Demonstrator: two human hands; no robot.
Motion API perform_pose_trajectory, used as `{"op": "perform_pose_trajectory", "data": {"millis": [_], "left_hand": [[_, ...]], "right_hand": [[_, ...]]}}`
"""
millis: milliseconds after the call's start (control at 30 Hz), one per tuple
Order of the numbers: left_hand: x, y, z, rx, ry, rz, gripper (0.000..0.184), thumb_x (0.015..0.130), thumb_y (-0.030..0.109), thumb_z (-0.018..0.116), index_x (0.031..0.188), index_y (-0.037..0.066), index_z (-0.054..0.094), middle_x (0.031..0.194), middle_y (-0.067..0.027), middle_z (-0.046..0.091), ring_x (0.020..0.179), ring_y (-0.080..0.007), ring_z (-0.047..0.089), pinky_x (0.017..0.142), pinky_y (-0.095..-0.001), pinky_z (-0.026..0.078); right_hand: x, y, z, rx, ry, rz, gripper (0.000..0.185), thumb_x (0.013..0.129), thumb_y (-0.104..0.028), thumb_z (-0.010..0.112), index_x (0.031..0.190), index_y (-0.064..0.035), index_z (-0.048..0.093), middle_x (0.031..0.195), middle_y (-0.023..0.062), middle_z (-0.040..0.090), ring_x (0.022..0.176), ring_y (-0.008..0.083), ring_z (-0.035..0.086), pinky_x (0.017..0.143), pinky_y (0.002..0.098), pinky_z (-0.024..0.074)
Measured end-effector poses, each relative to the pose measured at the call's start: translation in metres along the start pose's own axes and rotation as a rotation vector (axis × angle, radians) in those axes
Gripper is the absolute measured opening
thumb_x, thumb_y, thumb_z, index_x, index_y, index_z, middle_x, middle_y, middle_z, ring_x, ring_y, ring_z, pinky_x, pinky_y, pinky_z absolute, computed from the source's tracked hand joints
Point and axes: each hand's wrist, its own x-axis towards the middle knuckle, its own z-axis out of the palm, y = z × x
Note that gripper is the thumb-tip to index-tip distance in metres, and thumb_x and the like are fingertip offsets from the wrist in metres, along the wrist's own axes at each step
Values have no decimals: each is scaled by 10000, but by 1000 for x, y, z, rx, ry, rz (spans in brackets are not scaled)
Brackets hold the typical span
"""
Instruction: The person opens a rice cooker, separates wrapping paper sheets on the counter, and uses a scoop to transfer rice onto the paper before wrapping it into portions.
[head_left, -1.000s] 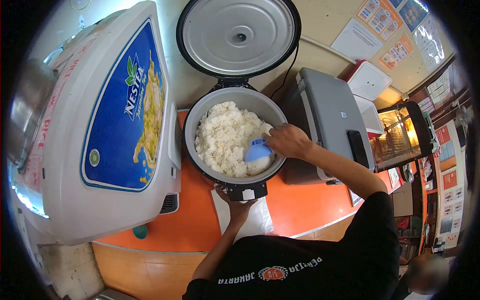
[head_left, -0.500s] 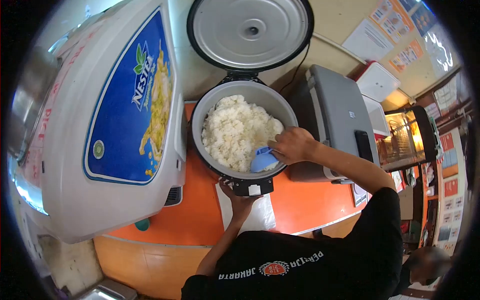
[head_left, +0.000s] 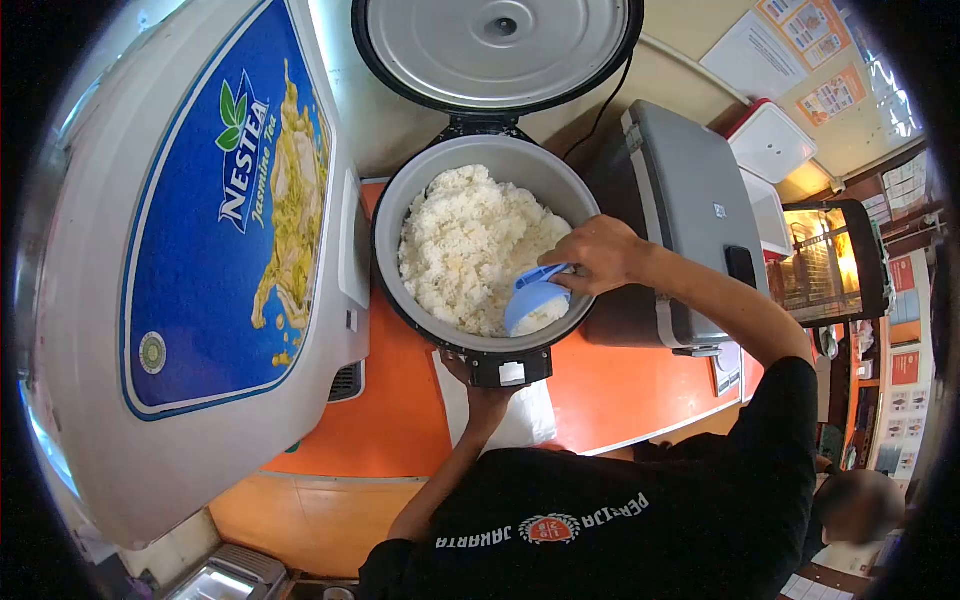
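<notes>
White rice point(head_left: 470, 245) is heaped inside the grey pot point(head_left: 395, 215) of a large rice cooker point(head_left: 512, 374). Its round metal lid point(head_left: 500, 40) stands raised at the back. My right hand point(head_left: 598, 256) is closed around the handle of a blue rice scoop point(head_left: 535, 293), which sits in the rice at the pot's front right and has rice in it. At the cooker's front, below the latch, my left hand point(head_left: 482, 398) grips the lower body; some of its fingers are hidden beneath it. White paper or plastic point(head_left: 525, 425) lies under the cooker's front, on the orange counter point(head_left: 400, 420).
A big white Nestea drink dispenser point(head_left: 240, 220) stands close on the left. To the right is a grey cool box point(head_left: 690, 220) with a dark phone-like object point(head_left: 740, 265) on it. Beyond it is a lit glass cabinet point(head_left: 825, 265). Another person point(head_left: 855, 510) is at the lower right.
My right hand and the scoop have shifted slightly, and the scoop is tilted more, with more rice showing in it. My left hand stays at the cooker's front. The view has moved slightly.
</notes>
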Motion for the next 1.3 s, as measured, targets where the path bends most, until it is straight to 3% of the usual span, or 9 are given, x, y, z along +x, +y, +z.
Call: {"op": "perform_pose_trajectory", "data": {"millis": [133,200,300,433,533,633,833,1133,1300], "left_hand": [[-1,-18,8,-93,17,27,1056,809,210,873,1588,110,167,1511,-179,444,1457,-347,340,1269,-527,-37],[-3,-19,12,-148,81,28,1028,812,201,870,1573,100,186,1513,-161,439,1439,-330,368,1273,-519,-12],[-2,-23,13,-212,154,37,994,815,189,867,1553,87,209,1516,-137,432,1415,-308,401,1277,-509,21],[-3,-41,12,-216,101,26,1083,799,201,887,1550,64,118,1529,-133,401,1395,-274,427,1280,-488,103],[-3,-37,10,393,-40,-28,1228,766,240,916,1560,61,-3,1539,-142,375,1415,-252,395,1279,-473,125],[-5,-40,16,-176,149,-56,1295,739,288,932,1570,52,-33,1571,-163,310,1452,-256,333,1283,-472,57],[-2,-20,4,94,69,-34,1324,749,312,926,1577,70,-78,1619,-181,168,1482,-279,266,1283,-467,29],[-6,-32,10,-23,62,-54,1243,781,145,898,1564,85,-65,1442,-146,481,1298,-270,525,1228,-450,297],[-5,-34,8,-129,120,-16,1111,777,129,898,1554,73,105,1448,-134,490,1260,-286,557,1204,-456,336]], "right_hand": [[-8,0,-9,16,-41,159,344,876,-322,705,1186,-176,739,893,100,729,892,327,707,825,460,554],[-11,-2,-17,-157,220,-69,411,850,-194,704,1260,-211,704,966,58,690,988,284,676,894,440,524],[-20,-9,-11,-230,177,-59,500,823,-98,686,1310,-212,660,1011,29,645,1063,251,633,952,414,493],[-18,-6,-27,-339,350,70,399,857,-105,647,1252,-154,659,1010,44,674,1005,260,674,921,415,505],[-13,9,-9,-455,301,271,312,873,-159,630,1179,-104,651,935,81,708,882,286,723,820,429,553],[-2,9,11,-467,135,294,274,880,-210,622,1121,-85,651,827,113,717,758,310,741,693,448,580],[-2,-13,-8,-374,-31,70,290,922,-328,606,1096,-116,700,813,121,727,734,316,736,657,452,588],[-4,-21,21,-319,-47,26,279,911,-331,614,1024,-104,730,729,138,718,719,330,733,662,460,591],[7,-32,19,-293,-121,30,275,863,-310,634,997,-87,723,736,149,717,731,344,734,679,471,595]]}}
